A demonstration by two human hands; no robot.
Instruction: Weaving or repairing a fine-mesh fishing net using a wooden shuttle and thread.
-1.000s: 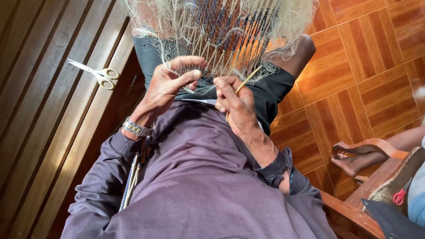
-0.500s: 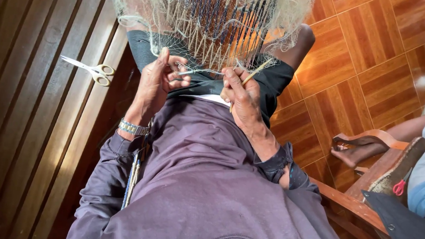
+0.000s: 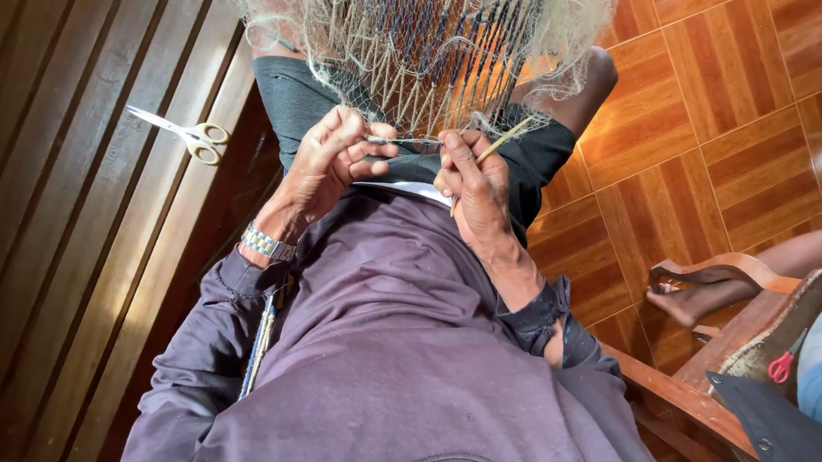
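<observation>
- Pale, fine-meshed fishing net is draped over the lap at the top centre of the frame.
- Its lower edge is pinched by the left hand.
- A thin wooden netting needle is gripped in the right hand.
- Mending is judged under way, with a frayed fringe left.
- Steel scissors lie unused on the wooden bench at upper left.

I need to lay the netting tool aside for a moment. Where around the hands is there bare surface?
Bare wooden slats lie beside the left hand, around the scissors. Bare tiled floor lies beyond the right hand, before another person's foot. The lap is crowded: the net drapes over both knees.
</observation>
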